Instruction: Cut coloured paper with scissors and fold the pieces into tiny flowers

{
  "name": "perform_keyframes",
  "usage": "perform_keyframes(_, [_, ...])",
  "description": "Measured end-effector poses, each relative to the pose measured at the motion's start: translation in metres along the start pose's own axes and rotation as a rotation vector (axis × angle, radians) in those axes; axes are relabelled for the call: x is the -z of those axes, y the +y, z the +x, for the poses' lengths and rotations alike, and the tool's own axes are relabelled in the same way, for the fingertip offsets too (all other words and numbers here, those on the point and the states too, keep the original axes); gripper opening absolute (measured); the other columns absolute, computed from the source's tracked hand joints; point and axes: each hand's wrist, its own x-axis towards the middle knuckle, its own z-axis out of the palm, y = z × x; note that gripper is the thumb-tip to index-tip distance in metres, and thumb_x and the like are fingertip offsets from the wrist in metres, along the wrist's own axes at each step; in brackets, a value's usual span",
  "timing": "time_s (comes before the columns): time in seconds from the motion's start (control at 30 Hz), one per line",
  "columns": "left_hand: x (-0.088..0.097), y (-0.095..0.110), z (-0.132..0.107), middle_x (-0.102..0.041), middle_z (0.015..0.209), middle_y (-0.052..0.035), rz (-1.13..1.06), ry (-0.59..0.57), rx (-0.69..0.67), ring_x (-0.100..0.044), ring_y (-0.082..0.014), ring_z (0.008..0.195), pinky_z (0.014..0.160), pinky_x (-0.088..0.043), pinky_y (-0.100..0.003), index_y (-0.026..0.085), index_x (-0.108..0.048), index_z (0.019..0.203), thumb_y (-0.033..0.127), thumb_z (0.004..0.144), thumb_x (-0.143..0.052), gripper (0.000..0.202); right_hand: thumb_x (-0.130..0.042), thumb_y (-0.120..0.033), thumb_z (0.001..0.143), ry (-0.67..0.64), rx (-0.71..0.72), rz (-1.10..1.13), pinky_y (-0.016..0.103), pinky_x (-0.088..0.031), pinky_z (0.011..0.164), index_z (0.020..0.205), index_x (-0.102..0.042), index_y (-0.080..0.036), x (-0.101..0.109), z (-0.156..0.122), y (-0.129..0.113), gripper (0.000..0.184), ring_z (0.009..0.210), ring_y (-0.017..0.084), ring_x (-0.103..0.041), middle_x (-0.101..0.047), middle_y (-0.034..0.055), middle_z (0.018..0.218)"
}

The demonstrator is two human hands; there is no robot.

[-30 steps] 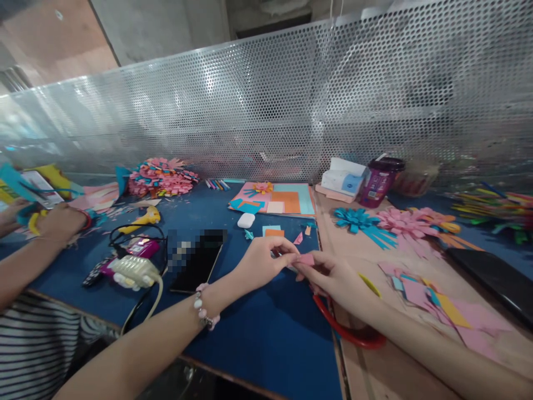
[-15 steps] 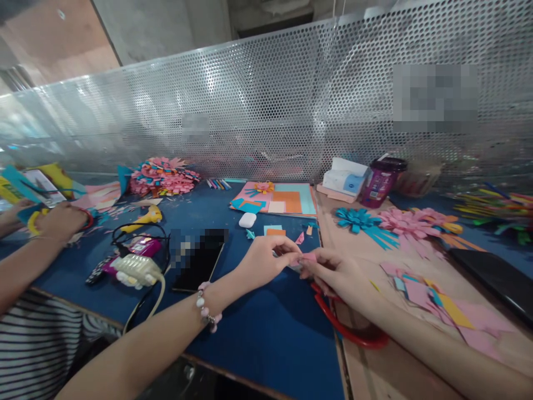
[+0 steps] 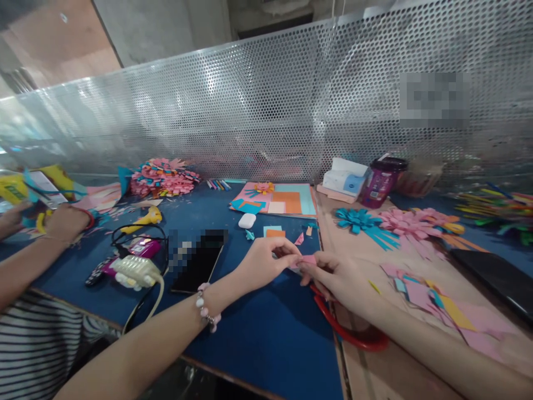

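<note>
A small piece of pink paper (image 3: 308,259) is pinched between my two hands above the blue table. My left hand (image 3: 266,261), with a beaded bracelet at the wrist, grips its left end between thumb and fingers. On the right end, my right hand (image 3: 339,278) holds it with thumb and forefinger. Red-handled scissors (image 3: 353,336) lie under my right hand, partly hidden by it. Just beyond my fingers are a folded pink paper scrap (image 3: 299,239), an orange paper piece (image 3: 275,233) and a small teal folded piece (image 3: 249,235).
A black phone (image 3: 202,261), a white earbud case (image 3: 247,221) and a power strip (image 3: 137,269) with cables lie to the left. Paper flowers (image 3: 410,225) and a purple cup (image 3: 381,180) stand right. At far left a co-worker's hand (image 3: 66,222) handles scissors. A perforated metal screen (image 3: 258,111) runs behind.
My hands stay almost in place on the pink paper, with slight finger shifts. The co-worker's hands at the left have moved a little, and the teal paper there has lowered.
</note>
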Motion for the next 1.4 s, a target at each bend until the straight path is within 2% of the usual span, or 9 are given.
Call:
perform_keyframes(0.17, [0.0, 0.0, 0.0003, -0.069, 0.076, -0.0032, -0.005, 0.004, -0.005, -0.061, -0.0134, 0.071, 0.069, -0.047, -0.025, 0.015, -0.067, 0.079, 0.022, 0.079, -0.057, 0.012, -0.055, -0.053, 0.079, 0.01, -0.036, 0.031, 0.018, -0.031, 0.035, 0.066, -0.059, -0.016, -0.0002, 0.0014, -0.001, 0.039, 0.03, 0.005, -0.033, -0.04, -0.0077, 0.036])
perform_keyframes(0.37, [0.0012, 0.0001, 0.0016, -0.068, 0.076, -0.0041, -0.021, 0.017, 0.001, -0.06, -0.0129, 0.07, 0.067, -0.046, -0.024, 0.014, -0.067, 0.08, 0.023, 0.079, -0.058, 0.013, -0.053, -0.055, 0.079, -0.049, -0.113, 0.087, 0.017, -0.024, 0.029, 0.075, -0.063, -0.015, 0.0026, 0.0033, -0.005, 0.041, 0.025, 0.005, -0.035, -0.053, -0.0039, 0.04])
perform_keyframes(0.47, [0.0012, -0.0002, 0.002, -0.069, 0.076, -0.0039, -0.01, 0.018, 0.0, -0.06, -0.0128, 0.07, 0.067, -0.046, -0.024, 0.014, -0.067, 0.079, 0.022, 0.079, -0.058, 0.012, -0.055, -0.054, 0.079, -0.039, -0.127, 0.084, 0.016, -0.025, 0.029, 0.073, -0.065, -0.014, 0.003, 0.0044, -0.0021, 0.041, 0.025, 0.005, -0.037, -0.055, -0.0027, 0.039])
perform_keyframes(0.6, [0.0021, -0.0003, 0.0028, -0.069, 0.076, -0.0045, -0.015, 0.027, 0.018, -0.06, -0.0129, 0.069, 0.067, -0.046, -0.024, 0.013, -0.068, 0.078, 0.022, 0.078, -0.059, 0.013, -0.055, -0.054, 0.079, -0.034, -0.131, 0.093, 0.017, -0.027, 0.029, 0.083, -0.068, -0.013, 0.003, 0.0056, 0.0017, 0.043, 0.025, 0.006, -0.04, -0.056, -0.0017, 0.041])
perform_keyframes(0.7, [0.0026, -0.0021, 0.0036, -0.069, 0.077, -0.0053, -0.037, 0.026, 0.036, -0.06, -0.0132, 0.069, 0.066, -0.047, -0.024, 0.013, -0.069, 0.078, 0.024, 0.078, -0.06, 0.014, -0.052, -0.054, 0.08, -0.038, -0.117, 0.096, 0.017, -0.027, 0.03, 0.088, -0.068, -0.013, 0.0034, 0.0056, 0.0026, 0.045, 0.025, 0.005, -0.039, -0.055, -0.0028, 0.04])
perform_keyframes(1.07, [0.0002, -0.0035, 0.0021, -0.069, 0.07, -0.0058, -0.186, -0.014, 0.08, -0.062, -0.0135, 0.065, 0.064, -0.049, -0.024, 0.012, -0.07, 0.076, 0.031, 0.074, -0.066, 0.02, -0.056, -0.053, 0.079, -0.117, -0.114, 0.028, 0.015, -0.028, 0.031, 0.082, -0.068, -0.015, 0.0052, 0.0074, 0.0023, 0.04, 0.029, 0.005, -0.043, -0.051, -0.0044, 0.039])
perform_keyframes(1.4, [-0.0022, -0.0035, 0.0009, -0.072, 0.075, -0.0072, -0.184, 0.044, 0.097, -0.062, -0.0146, 0.068, 0.064, -0.048, -0.024, 0.013, -0.072, 0.076, 0.031, 0.072, -0.068, 0.019, -0.054, -0.051, 0.081, -0.095, -0.07, -0.026, 0.017, -0.027, 0.034, 0.083, -0.07, -0.015, 0.0019, 0.0066, 0.0033, 0.04, 0.03, 0.005, -0.036, -0.046, -0.0054, 0.035])
